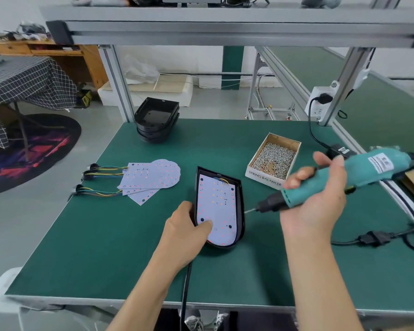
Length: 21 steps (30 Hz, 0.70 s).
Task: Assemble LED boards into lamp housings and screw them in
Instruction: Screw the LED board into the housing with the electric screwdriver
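Board seated in the housing, screwdriver held beside it

The left hand point(189, 231) grips the black housing point(240, 211) mid-table, thumb on its LED board point(216, 206); the right hand point(313, 201) holds the teal screwdriver point(339, 180) just right of it.

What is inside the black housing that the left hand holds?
Inside the housing lies a white LED board with coloured wires at its far end. The left hand covers one near corner; the housing floor is hidden.
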Motion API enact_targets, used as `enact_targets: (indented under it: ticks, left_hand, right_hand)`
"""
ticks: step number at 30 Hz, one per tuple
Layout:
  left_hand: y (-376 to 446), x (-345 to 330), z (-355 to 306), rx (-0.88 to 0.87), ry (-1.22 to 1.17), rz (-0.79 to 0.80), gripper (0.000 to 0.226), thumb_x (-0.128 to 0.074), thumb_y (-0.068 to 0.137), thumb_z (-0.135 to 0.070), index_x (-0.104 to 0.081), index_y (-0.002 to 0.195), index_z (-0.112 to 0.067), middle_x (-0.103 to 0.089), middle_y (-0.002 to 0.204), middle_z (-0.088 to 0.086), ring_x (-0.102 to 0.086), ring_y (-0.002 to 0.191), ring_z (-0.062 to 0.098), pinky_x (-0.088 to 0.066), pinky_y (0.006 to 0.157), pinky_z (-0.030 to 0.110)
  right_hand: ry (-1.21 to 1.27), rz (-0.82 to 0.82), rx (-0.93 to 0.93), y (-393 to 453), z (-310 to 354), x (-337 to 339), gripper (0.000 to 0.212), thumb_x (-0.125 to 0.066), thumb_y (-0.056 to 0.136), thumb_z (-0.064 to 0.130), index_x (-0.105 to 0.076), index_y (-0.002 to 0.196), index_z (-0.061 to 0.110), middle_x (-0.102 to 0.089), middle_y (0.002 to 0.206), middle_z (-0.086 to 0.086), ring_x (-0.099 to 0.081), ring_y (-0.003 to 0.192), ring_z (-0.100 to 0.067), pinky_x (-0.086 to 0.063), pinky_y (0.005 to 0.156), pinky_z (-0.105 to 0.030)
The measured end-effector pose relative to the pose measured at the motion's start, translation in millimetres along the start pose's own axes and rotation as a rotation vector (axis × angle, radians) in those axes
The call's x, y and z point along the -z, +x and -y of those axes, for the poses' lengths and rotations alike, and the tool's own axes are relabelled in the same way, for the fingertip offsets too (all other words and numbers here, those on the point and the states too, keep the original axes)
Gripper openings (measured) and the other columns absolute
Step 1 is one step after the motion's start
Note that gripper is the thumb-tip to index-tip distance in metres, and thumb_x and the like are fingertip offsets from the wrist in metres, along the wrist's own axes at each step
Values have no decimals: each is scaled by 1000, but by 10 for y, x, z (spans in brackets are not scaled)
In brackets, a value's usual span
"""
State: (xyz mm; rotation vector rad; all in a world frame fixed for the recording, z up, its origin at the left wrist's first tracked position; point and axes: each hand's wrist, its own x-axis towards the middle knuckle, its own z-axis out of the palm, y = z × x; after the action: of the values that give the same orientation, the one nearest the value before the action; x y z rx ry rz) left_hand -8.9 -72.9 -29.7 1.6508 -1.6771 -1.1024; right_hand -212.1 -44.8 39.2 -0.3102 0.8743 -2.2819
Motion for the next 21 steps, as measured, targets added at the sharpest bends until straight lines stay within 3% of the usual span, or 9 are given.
enact_targets:
  ticks: [4,8,10,12,14,17,21]
  left_hand:
    - [-8,26,41,27,-189,-21,15,-70,89,-29,-60,94,-19,-66,84,-1,-56,71,14,-44,62,27]
    - [-52,27,26,85,-436,-3,11,-69,89,-21,-65,96,-14,-74,89,1,-66,73,15,-52,55,22]
    - [-91,47,-36,95,-554,11,26,-70,80,-27,-69,103,-15,-79,98,0,-74,91,23,-60,70,35]
    - [-123,76,-106,76,-658,21,36,-70,76,-28,-70,109,-15,-80,105,2,-75,102,29,-59,92,49]
    - [-154,121,-184,36,-713,23,37,-70,78,-26,-70,112,-13,-79,109,4,-74,106,30,-54,102,53]
    - [-204,182,-293,-38,-738,16,36,-68,82,-24,-70,118,-17,-78,116,2,-73,112,25,-51,105,49]
    - [-273,248,-418,-102,-745,-10,30,-68,83,-27,-73,113,-29,-77,117,-2,-72,113,20,-50,106,47]
  right_hand:
    - [-134,-227,-113,94,86,341,19,-65,98,33,-57,104,17,-55,68,-1,-49,56,-16,-44,56,-25]
    - [-305,-266,-263,132,22,560,9,-60,103,21,-52,100,17,-56,74,-4,-57,55,-15,-48,61,-31]
    - [-413,-215,-335,138,-39,600,9,-58,104,12,-52,98,14,-54,81,-7,-57,63,-19,-49,65,-33]
    - [-571,-139,-360,132,-102,637,8,-58,103,6,-52,98,10,-55,86,-10,-59,67,-21,-51,66,-34]
    - [-746,-81,-353,104,-144,659,8,-62,101,8,-55,102,6,-60,90,-11,-68,68,-24,-54,66,-37]
    - [-992,-47,-306,40,-195,688,18,-75,94,19,-63,101,9,-70,89,-5,-77,67,-21,-62,74,-44]
    - [-1405,-53,-117,4,-213,604,20,-72,85,36,-59,87,20,-68,77,1,-71,67,-21,-57,68,-40]
